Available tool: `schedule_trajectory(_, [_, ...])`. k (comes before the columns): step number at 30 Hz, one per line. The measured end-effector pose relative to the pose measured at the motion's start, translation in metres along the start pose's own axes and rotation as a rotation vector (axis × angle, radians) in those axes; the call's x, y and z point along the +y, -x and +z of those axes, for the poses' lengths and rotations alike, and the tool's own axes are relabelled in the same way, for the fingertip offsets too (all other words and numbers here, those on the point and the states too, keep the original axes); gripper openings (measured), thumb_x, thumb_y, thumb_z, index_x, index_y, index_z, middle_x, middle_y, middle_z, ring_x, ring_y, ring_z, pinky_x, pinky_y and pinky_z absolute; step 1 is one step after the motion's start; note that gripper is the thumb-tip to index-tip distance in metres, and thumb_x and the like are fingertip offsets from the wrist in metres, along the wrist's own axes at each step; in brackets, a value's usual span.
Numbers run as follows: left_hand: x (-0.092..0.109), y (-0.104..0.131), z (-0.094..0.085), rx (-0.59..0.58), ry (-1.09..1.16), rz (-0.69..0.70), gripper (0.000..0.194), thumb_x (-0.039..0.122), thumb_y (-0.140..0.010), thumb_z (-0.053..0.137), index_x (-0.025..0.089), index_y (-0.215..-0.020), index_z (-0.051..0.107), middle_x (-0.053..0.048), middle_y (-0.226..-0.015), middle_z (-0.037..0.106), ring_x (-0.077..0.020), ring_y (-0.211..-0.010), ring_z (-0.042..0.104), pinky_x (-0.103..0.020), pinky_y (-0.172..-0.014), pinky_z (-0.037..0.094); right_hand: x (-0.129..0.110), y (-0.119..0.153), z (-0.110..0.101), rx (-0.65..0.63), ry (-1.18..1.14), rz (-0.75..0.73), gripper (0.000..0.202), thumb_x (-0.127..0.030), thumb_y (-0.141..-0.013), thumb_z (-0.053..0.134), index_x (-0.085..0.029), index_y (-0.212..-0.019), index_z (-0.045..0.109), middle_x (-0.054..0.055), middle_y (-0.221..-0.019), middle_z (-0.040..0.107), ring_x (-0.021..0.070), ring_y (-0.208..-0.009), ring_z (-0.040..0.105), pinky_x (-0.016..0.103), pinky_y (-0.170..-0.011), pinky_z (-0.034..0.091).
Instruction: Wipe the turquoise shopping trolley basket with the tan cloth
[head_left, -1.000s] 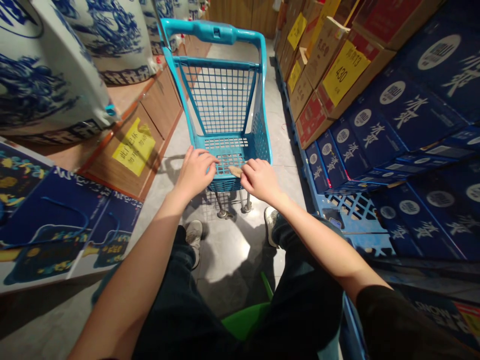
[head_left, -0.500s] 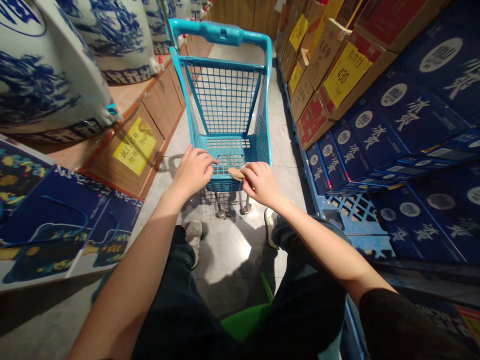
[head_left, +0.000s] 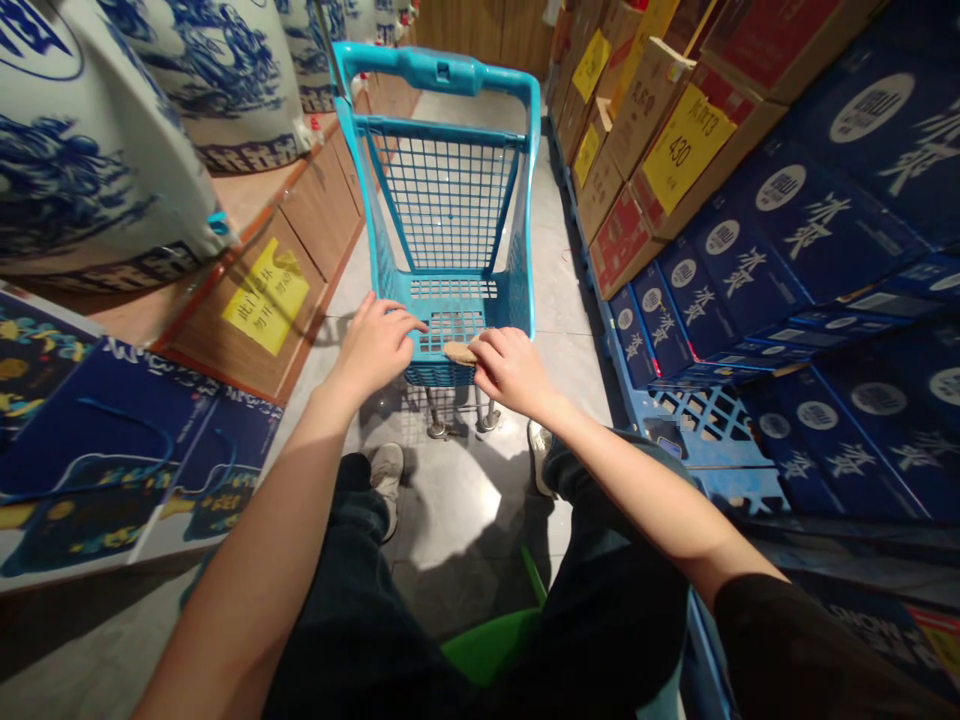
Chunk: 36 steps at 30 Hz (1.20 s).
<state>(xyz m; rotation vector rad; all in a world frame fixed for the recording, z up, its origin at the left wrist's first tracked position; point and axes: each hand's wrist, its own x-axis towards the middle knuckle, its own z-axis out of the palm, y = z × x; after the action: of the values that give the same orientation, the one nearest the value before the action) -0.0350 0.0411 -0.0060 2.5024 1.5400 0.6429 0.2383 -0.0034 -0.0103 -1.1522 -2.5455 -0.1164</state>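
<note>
A bright blue plastic shopping cart [head_left: 454, 72] stands before me, its mesh basket turned towards me. Between the thumb and fingers of my right hand [head_left: 514, 368] is a small, tan, rough-textured flat piece [head_left: 459, 353]; its exact kind is unclear. It lies over the near end of the basket, its right part covered by my fingers. My left hand [head_left: 377, 342] is at the basket's near left corner, loosely bent with fingers apart and pointing right. No object shows in it; whether it touches the rim I cannot tell.
Blue beer cartons [head_left: 697, 310] and brown boxes [head_left: 660, 140] are stacked on pallets at right. Large white-and-blue containers [head_left: 217, 80] stand on a wooden ledge at left, above dark blue gift bags [head_left: 157, 420]. Something green [head_left: 491, 645], perhaps a stool, is beneath me.
My right hand and the tan piece have moved slightly left over the near end of the basket. My left hand has shifted slightly left; the cart appears a little further left too.
</note>
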Motion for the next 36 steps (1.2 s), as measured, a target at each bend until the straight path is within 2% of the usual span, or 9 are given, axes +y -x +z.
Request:
schedule_trajectory(6, [-0.009,0.002,0.001,-0.006,0.001,0.015,0.054,0.021,-0.091,0.043,0.029,-0.118,0.088,-0.008,-0.122,0.086,-0.0346,-0.138,0.065,-0.077,-0.142,0.024,0.032,-0.002,-0.014,-0.030,-0.017,0.090,0.028,-0.019,-0.104,0.055,-0.015,-0.118,0.079,0.015,-0.109,0.076,0.0312,-0.100,0.062,0.042,-0.088,0.046])
schedule_trajectory(10, [-0.005,0.000,0.001,-0.022,0.002,0.007,0.053,0.019,-0.090,0.044,0.029,-0.118,0.089,-0.008,-0.122,0.086,-0.0349,-0.139,0.064,-0.077,-0.142,0.023,0.020,0.003,-0.006,0.009,-0.012,0.089,0.030,-0.017,-0.103,0.052,-0.014,-0.116,0.079,0.017,-0.112,0.076,0.0314,-0.102,0.062,0.044,-0.091,0.047])
schedule_trajectory(14, [-0.006,0.001,-0.002,-0.022,-0.018,0.010,0.052,0.018,-0.090,0.046,0.028,-0.118,0.089,-0.007,-0.123,0.087,-0.0347,-0.137,0.065,-0.076,-0.142,0.025,0.003,0.007,0.010,0.107,-0.067,-0.029,0.035,-0.015,-0.102,0.053,-0.015,-0.128,0.076,0.018,-0.127,0.076,0.0324,-0.113,0.062,0.046,-0.097,0.048])
schedule_trajectory(17, [-0.010,0.003,-0.005,-0.026,-0.047,0.006,0.051,0.018,-0.091,0.046,0.026,-0.120,0.089,-0.008,-0.123,0.086,-0.0342,-0.137,0.066,-0.075,-0.142,0.026,0.013,0.007,0.014,0.156,-0.090,-0.134,0.035,-0.017,-0.102,0.056,-0.016,-0.131,0.075,0.017,-0.127,0.077,0.0316,-0.111,0.063,0.046,-0.095,0.049])
schedule_trajectory(20, [-0.010,0.004,-0.008,-0.028,-0.074,-0.002,0.050,0.020,-0.094,0.047,0.022,-0.121,0.089,-0.011,-0.124,0.086,-0.0353,-0.137,0.067,-0.074,-0.142,0.028,0.027,0.007,0.014,0.159,-0.083,-0.079,0.028,-0.017,-0.101,0.057,-0.018,-0.120,0.077,0.014,-0.111,0.078,0.0294,-0.097,0.063,0.043,-0.087,0.049])
schedule_trajectory(24, [0.010,0.005,-0.008,-0.006,-0.153,-0.011,0.050,0.018,-0.098,0.045,0.016,-0.124,0.087,-0.016,-0.123,0.086,-0.0373,-0.134,0.070,-0.071,-0.141,0.032,0.015,0.007,0.018,0.199,-0.068,0.005,0.026,-0.015,-0.101,0.057,-0.017,-0.118,0.077,0.014,-0.109,0.077,0.0295,-0.098,0.063,0.043,-0.089,0.047])
schedule_trajectory(28, [0.048,0.006,-0.002,-0.014,-0.199,-0.041,0.049,0.014,-0.099,0.045,0.012,-0.127,0.086,-0.018,-0.121,0.086,-0.0374,-0.126,0.076,-0.066,-0.138,0.039,-0.004,0.007,0.020,0.238,-0.025,-0.076,0.028,-0.015,-0.102,0.058,-0.015,-0.124,0.075,0.015,-0.120,0.078,0.0297,-0.107,0.063,0.043,-0.094,0.046])
schedule_trajectory(32, [0.069,0.004,0.002,-0.098,-0.177,-0.077,0.050,0.011,-0.099,0.046,0.014,-0.128,0.086,-0.017,-0.124,0.086,-0.0362,-0.124,0.079,-0.056,-0.126,0.054,0.021,0.004,0.013,0.218,0.017,-0.171,0.025,-0.019,-0.103,0.057,-0.017,-0.119,0.077,0.012,-0.106,0.077,0.0282,-0.095,0.061,0.042,-0.088,0.045])
schedule_trajectory(36, [0.069,0.001,-0.001,-0.159,-0.152,-0.107,0.050,0.012,-0.099,0.047,0.018,-0.130,0.086,-0.014,-0.128,0.086,-0.0348,-0.129,0.079,-0.050,-0.119,0.059,0.049,0.004,0.007,0.337,-0.010,-0.156,0.028,-0.017,-0.102,0.055,-0.016,-0.120,0.077,0.012,-0.107,0.078,0.0272,-0.094,0.063,0.041,-0.085,0.045])
